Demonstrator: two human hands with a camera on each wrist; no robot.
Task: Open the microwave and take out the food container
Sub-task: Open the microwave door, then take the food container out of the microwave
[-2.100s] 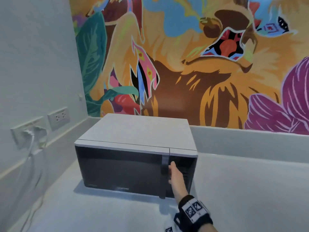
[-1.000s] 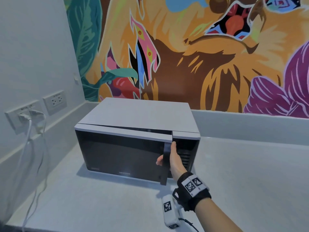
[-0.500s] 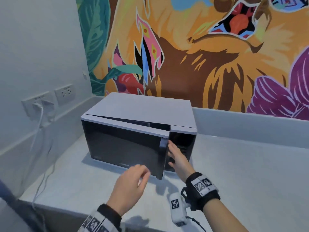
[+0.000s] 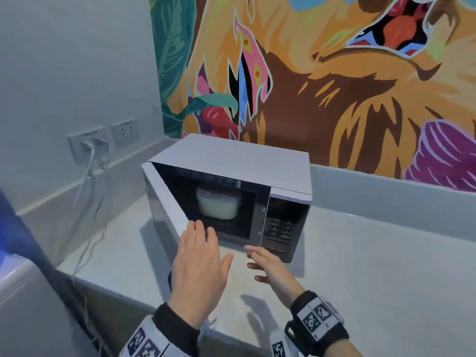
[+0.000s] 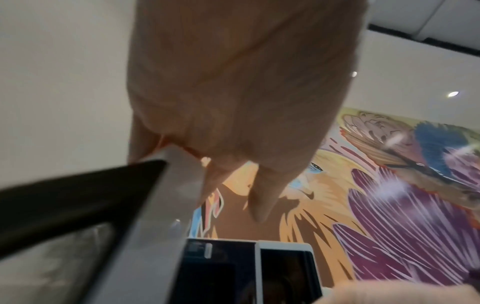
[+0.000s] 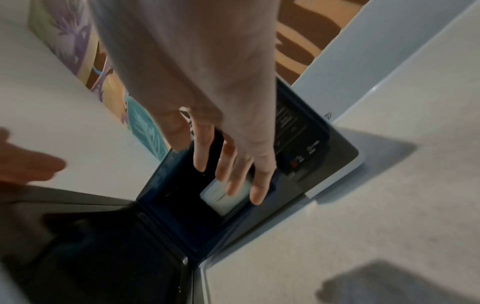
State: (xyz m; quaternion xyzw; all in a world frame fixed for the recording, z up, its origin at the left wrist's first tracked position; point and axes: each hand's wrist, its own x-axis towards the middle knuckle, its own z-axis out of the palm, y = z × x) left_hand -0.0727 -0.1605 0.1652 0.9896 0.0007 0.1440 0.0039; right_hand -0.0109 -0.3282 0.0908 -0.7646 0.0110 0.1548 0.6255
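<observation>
The microwave [image 4: 231, 186] is opened; the food container [image 4: 218, 205] is not yet taken, both hands [image 4: 199, 274] being empty and spread.

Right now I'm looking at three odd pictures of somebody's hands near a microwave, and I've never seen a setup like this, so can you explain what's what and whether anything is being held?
No robot here: a person wears three cameras. The wide picture comes from one on the head, looking down at both hands. The other two come from cameras strapped to each wrist, looking along the fingers, which is why the hands look huge and blurred.

On the pale counter stands a white microwave, plugged in at the wall outlets. Its door is swung open to the left. Inside sits a pale food container, untouched.

The left hand is flat with straight fingers at the door's edge; the left wrist view shows the fingers against that edge. The right hand reaches toward the opening, fingers spread. Neither holds anything.
</observation>
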